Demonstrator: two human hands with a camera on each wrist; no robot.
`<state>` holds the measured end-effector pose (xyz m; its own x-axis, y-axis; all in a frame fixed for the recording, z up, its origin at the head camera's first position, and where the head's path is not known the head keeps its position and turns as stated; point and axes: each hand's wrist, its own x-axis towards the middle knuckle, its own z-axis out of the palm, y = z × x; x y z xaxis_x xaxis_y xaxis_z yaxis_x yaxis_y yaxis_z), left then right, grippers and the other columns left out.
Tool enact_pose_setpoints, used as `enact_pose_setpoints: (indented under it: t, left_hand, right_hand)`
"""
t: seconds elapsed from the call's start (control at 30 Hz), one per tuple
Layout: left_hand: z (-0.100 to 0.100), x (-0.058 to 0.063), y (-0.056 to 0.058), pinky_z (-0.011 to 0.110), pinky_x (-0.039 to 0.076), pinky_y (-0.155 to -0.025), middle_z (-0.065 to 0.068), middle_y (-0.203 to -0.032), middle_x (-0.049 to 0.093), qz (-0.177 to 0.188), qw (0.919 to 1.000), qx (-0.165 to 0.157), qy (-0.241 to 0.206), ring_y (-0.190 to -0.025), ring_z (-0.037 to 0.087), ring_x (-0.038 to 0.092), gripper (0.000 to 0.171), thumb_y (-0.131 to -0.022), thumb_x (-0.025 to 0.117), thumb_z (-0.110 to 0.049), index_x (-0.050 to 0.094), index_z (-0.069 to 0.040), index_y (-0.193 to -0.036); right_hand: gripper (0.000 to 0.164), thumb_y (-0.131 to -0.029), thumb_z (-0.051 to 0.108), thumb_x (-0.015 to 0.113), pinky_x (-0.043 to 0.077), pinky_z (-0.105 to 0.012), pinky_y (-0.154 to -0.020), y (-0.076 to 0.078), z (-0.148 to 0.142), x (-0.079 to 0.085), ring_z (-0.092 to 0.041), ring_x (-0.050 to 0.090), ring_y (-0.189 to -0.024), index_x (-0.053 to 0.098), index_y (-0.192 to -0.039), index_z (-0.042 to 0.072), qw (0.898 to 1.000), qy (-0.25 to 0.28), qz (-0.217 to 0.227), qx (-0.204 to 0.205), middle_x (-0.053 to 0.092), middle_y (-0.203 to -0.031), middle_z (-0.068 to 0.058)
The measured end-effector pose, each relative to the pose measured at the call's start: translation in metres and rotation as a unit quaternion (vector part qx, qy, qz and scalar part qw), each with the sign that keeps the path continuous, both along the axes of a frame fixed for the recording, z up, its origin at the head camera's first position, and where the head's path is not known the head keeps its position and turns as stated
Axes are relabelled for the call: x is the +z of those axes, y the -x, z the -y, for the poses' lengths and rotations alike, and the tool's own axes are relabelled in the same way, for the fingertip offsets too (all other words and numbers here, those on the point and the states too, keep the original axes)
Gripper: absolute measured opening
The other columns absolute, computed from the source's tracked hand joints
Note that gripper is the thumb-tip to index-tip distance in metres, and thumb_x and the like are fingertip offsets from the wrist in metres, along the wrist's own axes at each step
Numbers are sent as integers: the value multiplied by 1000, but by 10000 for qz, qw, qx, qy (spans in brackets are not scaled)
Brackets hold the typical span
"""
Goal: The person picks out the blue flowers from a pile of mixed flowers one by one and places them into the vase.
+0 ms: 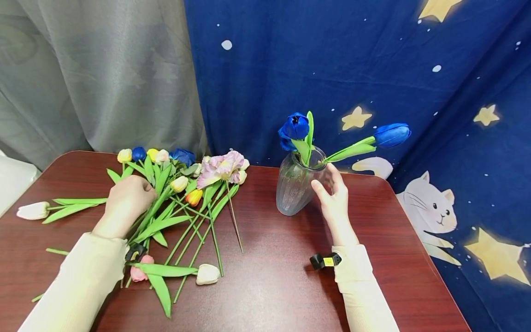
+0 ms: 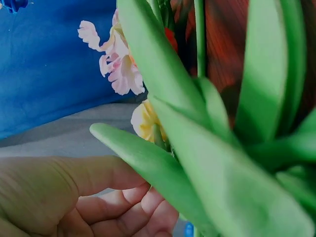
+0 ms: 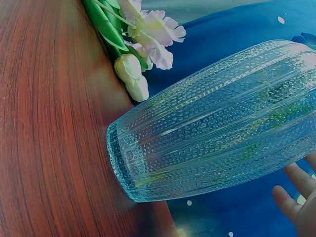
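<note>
On the left half of the table my left hand point(image 1: 132, 196) is in a heap of artificial flowers. Its thumb and curled fingers pinch a green tulip stem, partly hidden behind broad leaves point(image 2: 168, 182). Near it lie a yellow tulip point(image 1: 179, 184) and an orange tulip point(image 1: 193, 198). My right hand point(image 1: 335, 198) is beside the ribbed clear glass vase point(image 1: 290, 189), thumb and fingers spread loosely at its right side near the rim. Blue tulips point(image 1: 296, 127) stand in the vase, and another blue tulip point(image 1: 392, 135) leans far out to the right over the hand.
A pale purple flower point(image 1: 221, 168) lies at the heap's right edge, its thin stem toward the front. A white tulip point(image 1: 207, 274) and a pink one point(image 1: 141, 269) lie nearest the front, another white tulip point(image 1: 33, 210) at far left. Curtains point(image 1: 257, 83) hang right behind the table.
</note>
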<state>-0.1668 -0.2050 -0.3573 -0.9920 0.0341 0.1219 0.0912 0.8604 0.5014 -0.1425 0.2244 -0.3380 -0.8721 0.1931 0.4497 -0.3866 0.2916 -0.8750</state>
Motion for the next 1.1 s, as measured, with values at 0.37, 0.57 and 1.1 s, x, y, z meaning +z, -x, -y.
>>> enact_pose_setpoints:
  t: [0.37,0.57,1.1]
  left_hand:
    - [13,2,-7,33,26,-48,-2,-49,31,-567,9978,281,185,-50,21,34,32,-77,51,-5,41,-14,-48]
    - [25,6,-16,33,26,-49,-2,-48,31,-662,9967,433,156,-51,20,34,31,-76,54,-7,42,-14,-48]
    - [60,3,-30,34,27,-47,-1,-47,38,-726,9931,908,161,-50,21,37,27,-73,53,-6,48,-13,-46]
  right_hand:
    - [50,-84,-10,60,39,-33,-95,0,0,-1,3,52,-101,44,-132,-14,10000,54,-52,-16,52,-124,-33]
    - [50,-83,-12,59,39,-25,-92,1,-1,-1,3,52,-101,45,-130,-14,9999,58,-139,-12,53,-123,-33]
    - [50,-84,-12,59,38,-24,-93,2,0,-2,4,51,-103,44,-132,-14,9999,51,-86,17,51,-126,-34]
